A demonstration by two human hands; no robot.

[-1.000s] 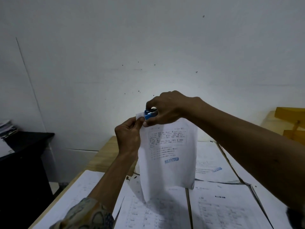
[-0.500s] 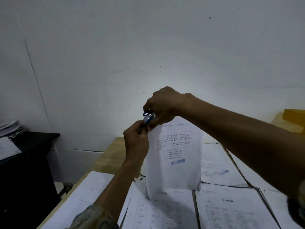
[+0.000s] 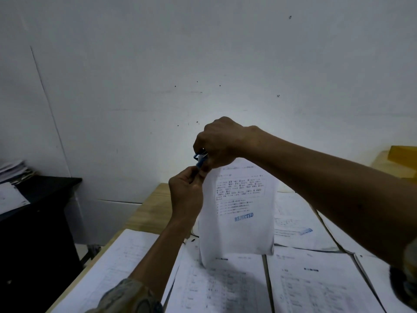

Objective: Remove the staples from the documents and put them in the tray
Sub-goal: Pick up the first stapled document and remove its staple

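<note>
Far left: I saw a black side table (image 3: 38, 195) against the wall (image 3: 203, 53), with loose papers (image 3: 12, 171) piled on its top.
Lower left: a patterned sleeve (image 3: 126, 298) covered the near arm.
Left hand: I found the left hand (image 3: 186, 193) raised above the counter (image 3: 151, 204), its thumb and fingertips pinching the upper left corner of the document (image 3: 239, 222).
Tool: a blue staple remover (image 3: 200, 158) sat right at that corner, just above the left fingertips. I could not make out the staple itself.
Right hand: the right hand (image 3: 220, 143) was curled round the staple remover, knuckles up, touching the left hand at the corner.
Document: it hung upright in the air from the pinched corner, printed side toward me, with a blue "REJECTED" stamp (image 3: 244, 217) low on the page. Its bottom edge was just over the counter.
Counter: printed sheets (image 3: 316, 288) lay flat in rows across the wooden top, under and beside the hanging page.
Far right: a yellow object (image 3: 404, 152) showed at the edge. I could not tell what it was.
</note>
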